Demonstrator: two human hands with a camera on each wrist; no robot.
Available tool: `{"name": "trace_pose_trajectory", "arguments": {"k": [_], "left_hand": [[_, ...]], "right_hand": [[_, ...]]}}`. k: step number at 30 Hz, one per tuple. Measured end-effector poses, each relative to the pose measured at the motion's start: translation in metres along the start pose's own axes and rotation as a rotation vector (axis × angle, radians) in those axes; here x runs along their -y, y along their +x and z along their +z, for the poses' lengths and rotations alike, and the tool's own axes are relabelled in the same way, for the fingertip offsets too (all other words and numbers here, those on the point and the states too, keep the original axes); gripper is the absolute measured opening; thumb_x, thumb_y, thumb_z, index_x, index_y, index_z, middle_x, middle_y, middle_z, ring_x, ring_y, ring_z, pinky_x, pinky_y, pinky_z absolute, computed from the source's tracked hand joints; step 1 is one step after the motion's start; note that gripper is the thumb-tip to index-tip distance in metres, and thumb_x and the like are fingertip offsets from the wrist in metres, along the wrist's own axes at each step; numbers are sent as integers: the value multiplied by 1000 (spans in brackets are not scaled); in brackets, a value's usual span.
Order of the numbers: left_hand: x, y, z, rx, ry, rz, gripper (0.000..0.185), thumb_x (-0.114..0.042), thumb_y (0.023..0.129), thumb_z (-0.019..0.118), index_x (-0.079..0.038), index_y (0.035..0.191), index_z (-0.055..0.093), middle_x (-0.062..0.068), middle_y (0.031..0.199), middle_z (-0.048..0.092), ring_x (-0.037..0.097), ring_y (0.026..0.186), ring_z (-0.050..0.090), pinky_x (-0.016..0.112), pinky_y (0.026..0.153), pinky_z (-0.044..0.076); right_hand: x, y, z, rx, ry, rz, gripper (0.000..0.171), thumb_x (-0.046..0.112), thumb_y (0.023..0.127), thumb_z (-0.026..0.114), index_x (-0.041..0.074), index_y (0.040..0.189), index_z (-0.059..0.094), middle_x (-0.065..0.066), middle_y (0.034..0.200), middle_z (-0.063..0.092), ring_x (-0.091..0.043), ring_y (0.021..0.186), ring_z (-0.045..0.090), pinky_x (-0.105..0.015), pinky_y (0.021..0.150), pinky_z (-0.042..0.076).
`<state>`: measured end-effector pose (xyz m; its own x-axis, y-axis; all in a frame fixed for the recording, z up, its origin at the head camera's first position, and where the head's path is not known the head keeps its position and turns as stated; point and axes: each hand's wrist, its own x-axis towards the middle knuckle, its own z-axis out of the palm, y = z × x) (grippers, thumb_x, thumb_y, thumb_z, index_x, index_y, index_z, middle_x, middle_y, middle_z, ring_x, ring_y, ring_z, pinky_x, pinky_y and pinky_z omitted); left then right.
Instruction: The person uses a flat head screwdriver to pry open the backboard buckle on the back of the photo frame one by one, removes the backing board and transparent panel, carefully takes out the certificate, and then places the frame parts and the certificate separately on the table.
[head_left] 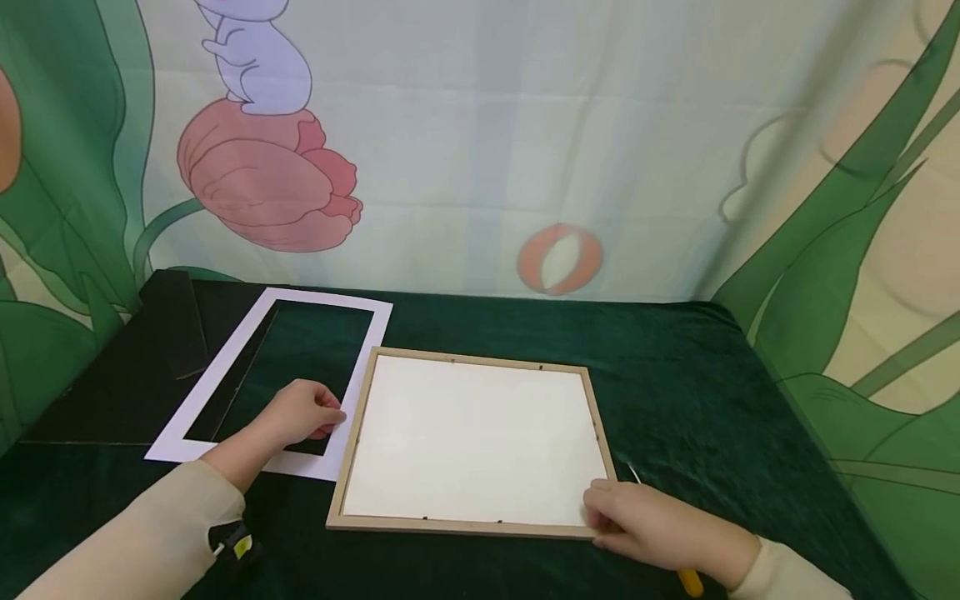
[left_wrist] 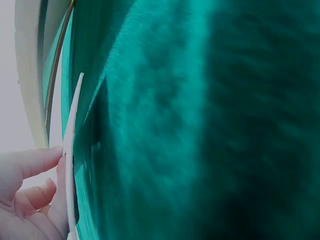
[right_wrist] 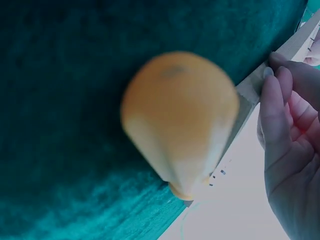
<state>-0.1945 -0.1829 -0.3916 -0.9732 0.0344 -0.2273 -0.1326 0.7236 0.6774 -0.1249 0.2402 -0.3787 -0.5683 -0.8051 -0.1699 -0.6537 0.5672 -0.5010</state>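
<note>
Black backing board [head_left: 127,375]: lying flat at the far left of the green velvet tablecloth [head_left: 675,392], partly tucked under the white mat.
White mat [head_left: 225,367]: lying just left of the frame, its cut-out window showing dark cloth and board beneath; its near right edge is being lifted slightly, as the left wrist view is showing.
Left hand [head_left: 303,412]: resting on the mat's near right corner, fingers curling together and pinching the mat's thin edge [left_wrist: 70,165] between thumb and fingertips.
Wooden frame [head_left: 360,433]: lying face down in the middle of the cloth, its pale back panel [head_left: 472,437] filling it, small metal tabs showing along the inner edges.
Right hand [head_left: 645,525]: gripping the frame's near right corner, fingers [right_wrist: 280,115] lying close together and curling over the wooden rail.
Orange-handled tool [right_wrist: 180,120]: sitting under the right wrist, blurred in the wrist view; I cannot tell whether the hand is holding it.
Backdrop [head_left: 480,142]: cartoon tulips and leaves hanging behind the table.
</note>
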Motion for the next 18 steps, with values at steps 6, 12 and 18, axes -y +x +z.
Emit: {"name": "trace_pose_trajectory", "arguments": {"k": [6, 12, 18], "left_hand": [[-6, 13, 8, 5, -64, 18, 13, -10, 78, 60, 3, 80, 59, 8, 69, 56, 15, 58, 53, 28, 57, 49], [-5, 23, 14, 1, -85, 8, 13, -8, 79, 58, 4, 79, 60, 8, 68, 58, 15, 56, 55, 30, 57, 50], [-7, 29, 16, -11, -81, 19, 14, -8, 80, 56, 5, 82, 60, 10, 72, 58, 15, 58, 56, 30, 58, 50]], "right_hand": [[0, -1, 1, -4, 5, -8, 13, 20, 79, 61, 21, 79, 48, 13, 67, 39, 0, 58, 39, -14, 51, 38], [1, 0, 2, 11, -4, 26, 15, 19, 78, 62, 22, 79, 48, 13, 67, 40, 0, 58, 40, -14, 53, 38], [2, 1, 1, 8, -6, 44, 15, 18, 78, 62, 22, 79, 48, 14, 67, 40, 0, 58, 40, -14, 53, 38]]}}
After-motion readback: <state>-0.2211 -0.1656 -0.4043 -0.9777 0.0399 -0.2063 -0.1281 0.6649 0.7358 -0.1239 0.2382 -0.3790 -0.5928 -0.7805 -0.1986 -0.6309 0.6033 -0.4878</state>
